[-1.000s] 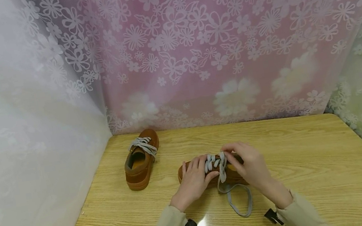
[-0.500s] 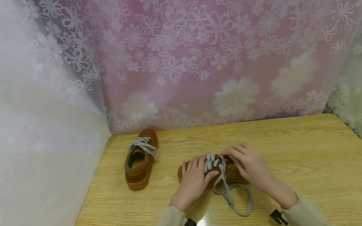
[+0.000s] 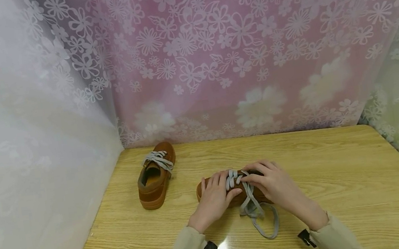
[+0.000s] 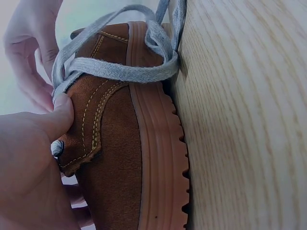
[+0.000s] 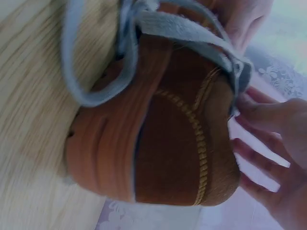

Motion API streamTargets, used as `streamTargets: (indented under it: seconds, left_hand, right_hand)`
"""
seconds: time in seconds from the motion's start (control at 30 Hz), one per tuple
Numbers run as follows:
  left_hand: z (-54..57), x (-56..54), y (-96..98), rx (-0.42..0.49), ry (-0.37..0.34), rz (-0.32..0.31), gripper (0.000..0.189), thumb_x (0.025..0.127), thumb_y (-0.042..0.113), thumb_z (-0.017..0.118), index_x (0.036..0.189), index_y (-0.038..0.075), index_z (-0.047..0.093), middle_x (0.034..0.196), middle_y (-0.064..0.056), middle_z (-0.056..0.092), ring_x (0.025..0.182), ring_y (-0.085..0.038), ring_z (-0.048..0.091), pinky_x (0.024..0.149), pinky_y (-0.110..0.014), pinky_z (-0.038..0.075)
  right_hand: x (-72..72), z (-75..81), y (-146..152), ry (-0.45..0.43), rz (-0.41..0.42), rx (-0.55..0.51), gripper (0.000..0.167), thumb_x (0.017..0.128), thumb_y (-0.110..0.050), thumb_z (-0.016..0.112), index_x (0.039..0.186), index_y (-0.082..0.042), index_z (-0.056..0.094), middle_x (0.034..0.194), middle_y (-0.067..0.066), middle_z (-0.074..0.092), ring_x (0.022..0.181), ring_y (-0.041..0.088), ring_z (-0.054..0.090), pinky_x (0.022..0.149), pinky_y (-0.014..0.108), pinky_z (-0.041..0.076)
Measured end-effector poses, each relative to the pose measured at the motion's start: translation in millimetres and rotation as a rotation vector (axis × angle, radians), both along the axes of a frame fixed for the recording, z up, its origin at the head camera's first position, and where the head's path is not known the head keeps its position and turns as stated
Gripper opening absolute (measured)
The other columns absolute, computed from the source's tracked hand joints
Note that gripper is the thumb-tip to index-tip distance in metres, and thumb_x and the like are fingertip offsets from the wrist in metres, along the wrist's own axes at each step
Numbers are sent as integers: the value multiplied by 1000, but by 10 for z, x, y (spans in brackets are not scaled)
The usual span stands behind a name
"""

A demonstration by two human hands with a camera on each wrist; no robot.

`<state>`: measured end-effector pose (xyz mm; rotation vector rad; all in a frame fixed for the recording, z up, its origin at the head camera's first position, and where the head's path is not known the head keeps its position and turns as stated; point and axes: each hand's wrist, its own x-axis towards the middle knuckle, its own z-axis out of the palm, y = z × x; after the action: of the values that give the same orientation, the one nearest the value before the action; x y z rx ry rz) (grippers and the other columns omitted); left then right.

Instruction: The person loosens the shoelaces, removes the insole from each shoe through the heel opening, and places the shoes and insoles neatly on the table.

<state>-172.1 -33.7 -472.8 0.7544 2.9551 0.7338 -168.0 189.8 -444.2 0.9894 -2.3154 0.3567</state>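
A brown suede shoe [image 4: 117,129] with a tan rubber sole stands on the table, toe to the left in the head view. My left hand [image 3: 214,199] grips its front part, thumb on the near side and fingers over the far side. At the upper eyelets, my right hand [image 3: 281,185] pinches the grey shoelace [image 5: 184,31] between thumb and fingers. Lace strands cross the near side of the shoe, and a long loop [image 3: 276,222] lies on the table in front. Toward the toe, the lace runs criss-cross through the lower eyelets.
A matching brown shoe [image 3: 153,195], its lace lying across the front, stands at the back left of the wooden table [image 3: 344,172]. Behind the table hangs a pink flowered curtain [image 3: 227,52]. A pale sheet [image 3: 33,143] closes off the left side.
My right hand has shifted its fingers along the lace at the upper eyelets. More lace now hangs over the near side of the shoe. My left hand has stayed in place.
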Motion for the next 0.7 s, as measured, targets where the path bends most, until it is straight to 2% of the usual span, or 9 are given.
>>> streamTargets:
  seconds: [0.1,0.17,0.3,0.4,0.47,0.53,0.63,0.7]
  left_hand:
    - [9,7,-4,8,0,-1,70,103,56,43,157,12,32,154,-12,42,145,-29,37,116,-68,20]
    - [10,10,-5,12,0,-2,70,103,55,43,157,12,32,154,-12,42,145,-30,37,116,-68,20]
    - [0,9,-5,17,6,-6,69,104,54,43,157,11,32,154,-13,42,144,-31,38,116,-68,20]
    - [-11,8,-3,25,17,-7,68,103,53,45,156,10,34,153,-13,43,144,-31,39,115,-69,21]
    - [-13,9,-1,23,22,-5,68,103,53,45,156,10,34,152,-13,44,143,-31,39,116,-68,21]
    - [-10,14,1,19,27,-4,68,103,53,45,155,10,35,152,-13,44,143,-30,39,115,-68,22]
    - [-5,17,0,14,28,-3,68,103,53,46,155,10,35,152,-13,44,143,-31,39,115,-68,22]
    - [0,19,-2,13,26,-2,68,103,52,47,155,10,35,152,-13,44,143,-31,39,115,-68,22]
  right_hand:
    - [-6,-10,11,47,-8,-21,23,73,-9,88,93,-15,78,112,6,70,102,27,64,85,44,54]
    - [0,5,9,59,-10,-65,21,75,-10,87,92,-13,77,107,5,71,98,26,65,84,43,54]
    - [44,78,-13,46,27,-240,12,91,-19,77,100,-11,75,99,2,73,88,21,67,77,35,55]
    - [87,130,-37,42,95,-377,21,101,-29,65,103,-10,75,94,2,73,80,17,68,71,25,54]
    - [107,149,-48,47,139,-421,28,103,-33,60,103,-9,75,92,2,73,76,15,67,66,21,53]
    - [123,155,-48,35,169,-420,26,103,-32,61,103,-10,75,91,1,73,75,14,66,65,20,52]
    - [136,128,-30,7,174,-331,11,94,-22,75,101,-14,76,91,-2,74,75,13,66,65,23,52]
    - [139,94,-9,-17,164,-250,19,85,-11,82,102,-16,76,94,-4,74,79,13,67,67,25,53]
